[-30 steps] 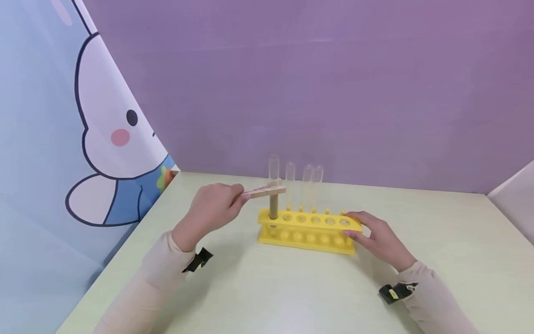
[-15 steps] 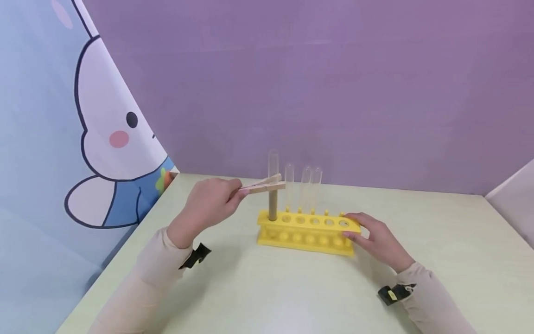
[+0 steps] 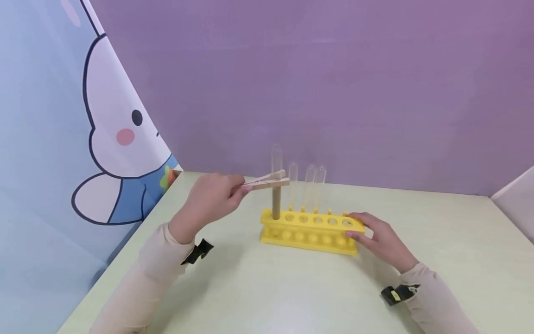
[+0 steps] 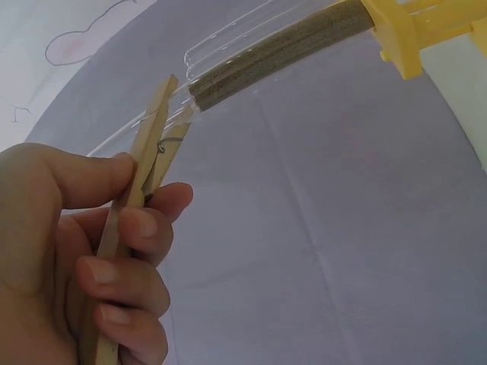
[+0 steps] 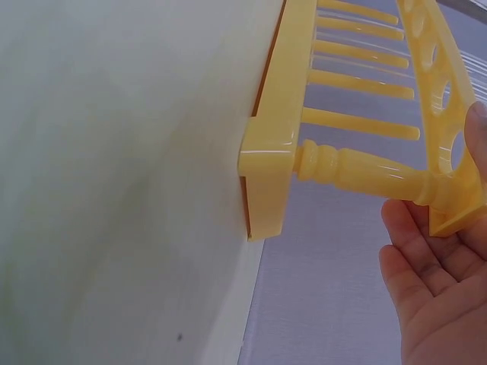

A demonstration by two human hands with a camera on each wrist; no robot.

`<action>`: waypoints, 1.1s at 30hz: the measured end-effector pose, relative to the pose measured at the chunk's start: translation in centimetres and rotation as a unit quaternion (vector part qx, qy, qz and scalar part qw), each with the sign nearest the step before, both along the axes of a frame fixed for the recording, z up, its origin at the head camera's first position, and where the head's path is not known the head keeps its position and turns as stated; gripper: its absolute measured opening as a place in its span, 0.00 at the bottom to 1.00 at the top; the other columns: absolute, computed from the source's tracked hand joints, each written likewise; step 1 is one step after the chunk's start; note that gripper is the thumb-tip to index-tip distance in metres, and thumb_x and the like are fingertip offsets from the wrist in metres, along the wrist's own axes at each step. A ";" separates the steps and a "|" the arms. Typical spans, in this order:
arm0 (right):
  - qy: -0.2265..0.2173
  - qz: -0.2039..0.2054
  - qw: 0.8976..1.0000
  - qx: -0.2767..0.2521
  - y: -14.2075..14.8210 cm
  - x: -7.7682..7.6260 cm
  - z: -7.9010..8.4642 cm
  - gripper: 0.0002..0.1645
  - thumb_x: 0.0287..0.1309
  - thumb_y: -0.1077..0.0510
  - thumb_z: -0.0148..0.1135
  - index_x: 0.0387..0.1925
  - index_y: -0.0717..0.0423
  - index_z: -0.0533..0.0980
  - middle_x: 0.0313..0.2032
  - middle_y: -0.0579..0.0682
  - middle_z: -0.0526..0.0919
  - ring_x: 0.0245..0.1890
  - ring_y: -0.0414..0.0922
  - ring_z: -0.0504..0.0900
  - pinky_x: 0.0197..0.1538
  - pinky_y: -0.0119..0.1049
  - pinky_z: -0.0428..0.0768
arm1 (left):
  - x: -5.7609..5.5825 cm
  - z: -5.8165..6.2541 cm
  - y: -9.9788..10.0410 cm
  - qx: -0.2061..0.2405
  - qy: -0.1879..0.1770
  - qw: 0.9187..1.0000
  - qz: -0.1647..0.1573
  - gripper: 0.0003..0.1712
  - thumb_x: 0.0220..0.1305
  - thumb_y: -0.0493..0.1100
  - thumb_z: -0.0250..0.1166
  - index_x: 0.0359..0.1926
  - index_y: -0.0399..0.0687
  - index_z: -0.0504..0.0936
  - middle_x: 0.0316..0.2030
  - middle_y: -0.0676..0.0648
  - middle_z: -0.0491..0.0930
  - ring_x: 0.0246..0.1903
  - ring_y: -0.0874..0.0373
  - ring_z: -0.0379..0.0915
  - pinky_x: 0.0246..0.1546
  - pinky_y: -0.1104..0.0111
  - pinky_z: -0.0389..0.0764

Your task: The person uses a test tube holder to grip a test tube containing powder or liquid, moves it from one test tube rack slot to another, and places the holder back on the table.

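In the head view my left hand (image 3: 212, 197) grips a wooden test tube holder (image 3: 267, 182) by its handle, fingers curled round it in the left wrist view. Its tips clamp an upright glass test tube (image 3: 276, 160). Brown, grainy-looking matter (image 4: 281, 53) fills the lower part of the tube. The tube's bottom end is at the leftmost hole of the yellow test tube rack (image 3: 313, 222). At the rack's right end, my right hand (image 3: 381, 241) holds the top plate, thumb in front and fingers behind. The right wrist view shows the rack's base (image 5: 270, 152) on the table.
Three clear test tubes (image 3: 309, 185) stand upside down on the pegs at the back of the rack. Pale green tabletop (image 3: 292, 292) lies around it. A purple backdrop (image 3: 317, 93) rises behind, and a blue cartoon-printed sheet (image 3: 41, 185) hangs at left.
The left hand has risen a little, lifting the holder and test tube; the tube's bottom has come up from below the rack's top plate to hole level. The right hand keeps its hold.
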State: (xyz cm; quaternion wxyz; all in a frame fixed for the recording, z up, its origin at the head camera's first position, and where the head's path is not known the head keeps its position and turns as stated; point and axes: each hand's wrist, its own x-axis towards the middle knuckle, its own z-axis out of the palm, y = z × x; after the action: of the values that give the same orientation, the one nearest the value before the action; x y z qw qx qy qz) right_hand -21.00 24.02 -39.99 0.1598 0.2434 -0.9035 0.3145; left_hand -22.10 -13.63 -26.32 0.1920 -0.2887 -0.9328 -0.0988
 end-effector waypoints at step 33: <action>0.025 0.005 1.000 -0.003 -0.2 0.4 0.2 0.26 0.51 0.61 0.69 0.54 0.59 0.74 0.47 0.51 0.81 0.46 0.47 0.78 0.48 0.43 0.77 | 0.3 1.2 1.0 -0.001 0.035 0.999 0.007 0.19 0.66 0.51 0.58 0.20 0.51 0.71 0.11 0.55 0.59 0.12 0.61 0.53 0.15 0.70 0.54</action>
State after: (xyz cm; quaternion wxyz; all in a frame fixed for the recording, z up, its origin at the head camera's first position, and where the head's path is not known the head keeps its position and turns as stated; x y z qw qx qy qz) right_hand -20.59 23.82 -39.77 0.1818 0.2549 -0.8972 0.3114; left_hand -21.76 -12.66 -25.07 0.2251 -0.2856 -0.9275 -0.0866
